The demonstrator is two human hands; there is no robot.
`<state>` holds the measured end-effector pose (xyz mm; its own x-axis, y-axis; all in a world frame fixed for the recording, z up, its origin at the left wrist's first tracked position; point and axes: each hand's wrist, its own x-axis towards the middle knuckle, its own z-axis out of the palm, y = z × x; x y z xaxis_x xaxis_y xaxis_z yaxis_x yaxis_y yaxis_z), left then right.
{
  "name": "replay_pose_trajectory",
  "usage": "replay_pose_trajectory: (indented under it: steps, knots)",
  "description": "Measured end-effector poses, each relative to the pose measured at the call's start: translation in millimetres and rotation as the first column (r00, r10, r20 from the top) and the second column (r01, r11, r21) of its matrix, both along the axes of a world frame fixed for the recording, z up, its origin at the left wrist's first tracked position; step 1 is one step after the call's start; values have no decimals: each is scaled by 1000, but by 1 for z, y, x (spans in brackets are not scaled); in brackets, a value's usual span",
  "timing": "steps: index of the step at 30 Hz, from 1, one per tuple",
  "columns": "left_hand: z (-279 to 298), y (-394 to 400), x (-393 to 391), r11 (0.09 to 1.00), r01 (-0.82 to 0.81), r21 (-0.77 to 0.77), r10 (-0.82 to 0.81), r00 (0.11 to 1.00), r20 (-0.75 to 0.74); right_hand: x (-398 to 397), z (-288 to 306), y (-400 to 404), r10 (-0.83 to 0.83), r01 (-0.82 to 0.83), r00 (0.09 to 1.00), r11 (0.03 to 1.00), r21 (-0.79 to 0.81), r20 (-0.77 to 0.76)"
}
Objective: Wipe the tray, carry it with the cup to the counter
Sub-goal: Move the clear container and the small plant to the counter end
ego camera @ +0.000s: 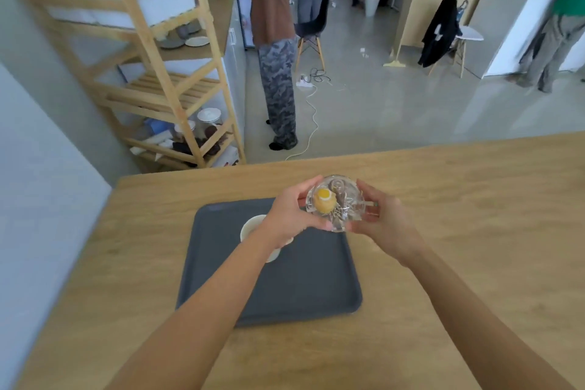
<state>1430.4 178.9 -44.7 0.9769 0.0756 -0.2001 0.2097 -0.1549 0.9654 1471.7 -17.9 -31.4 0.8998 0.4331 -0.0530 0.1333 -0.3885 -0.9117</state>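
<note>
Presently a clear glass container [336, 203] is held between both hands above the far right corner of a dark grey tray [304, 282], which lies flat on a light wooden table [459, 231]. The left hand [292, 215] is curled around the container's left side, with fingers wrapped under and thumb over the rim, while the right hand [384, 222] is closed on its right side in the same manner. Inside the glass, a yellow rounded item [323, 199] is seen, and a greyish piece beside it that cannot be made out clearly. A white cup [251, 226] is set on the tray near its far edge, partly hidden beneath the left wrist and forearm. The rest of the tray's surface is bare. Beyond the table, to the left, a wooden shelf unit [164, 79] is placed against the wall, with jars and plates on its levels. A person in camouflage trousers [278, 95] is seen standing on the floor past the table's far edge, and a white cable [311, 123] is trailed across the floor nearby.
</note>
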Motion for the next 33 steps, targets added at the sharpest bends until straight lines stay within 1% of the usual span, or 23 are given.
replay_pose_trajectory:
  steps: [4,6,8,14,18,23,27,29,33]
  knots:
    - [17,73,-24,993,-116,10,115,993,17,6,9,80,151,-150,988,988,-28,37]
    - [16,112,-39,979,-203,9,202,979,14,4,9,125,248,-247,968,968,-31,42]
    - [14,150,-56,957,-291,9,291,957,2,0,7,172,310,-309,949,951,-32,55]
    - [-6,259,-101,895,-447,2,446,892,-77,-14,-21,307,483,-482,876,873,-73,-13]
    - [-31,323,-108,852,-522,43,524,845,-111,-17,-46,382,514,-514,857,851,-109,-34]
    - [-63,382,-98,817,-569,99,577,806,-130,2,-88,455,535,-529,844,826,-196,-25]
    - [-86,415,-80,801,-594,78,598,788,-143,21,-117,494,550,-536,835,811,-234,-7]
    - [-98,428,-73,791,-608,73,612,778,-143,25,-121,509,551,-531,834,812,-244,19]
    - [-112,445,-59,776,-628,66,630,765,-130,37,-131,528,566,-550,824,799,-242,-5]
